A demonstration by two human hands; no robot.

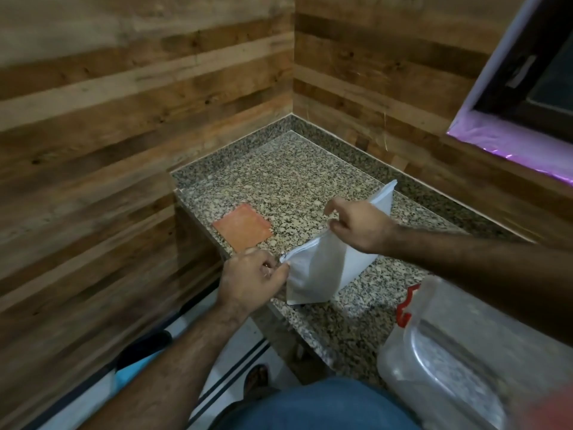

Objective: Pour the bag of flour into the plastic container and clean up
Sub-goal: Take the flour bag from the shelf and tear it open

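A white flour bag (322,271) stands upright on the granite counter (279,181), near its front edge. My left hand (251,277) pinches the bag's near top corner. My right hand (356,225) grips the top edge further along, towards the far corner. The bag's top looks closed. A clear plastic container (446,361) with a lid and a red clip (406,308) sits on the counter at the lower right, partly under my right forearm.
An orange square cloth (243,227) lies flat on the counter left of the bag. Wood-panelled walls close the counter's left and back sides. A window frame (527,82) is at the upper right. The floor and a sandalled foot (257,378) show below the counter edge.
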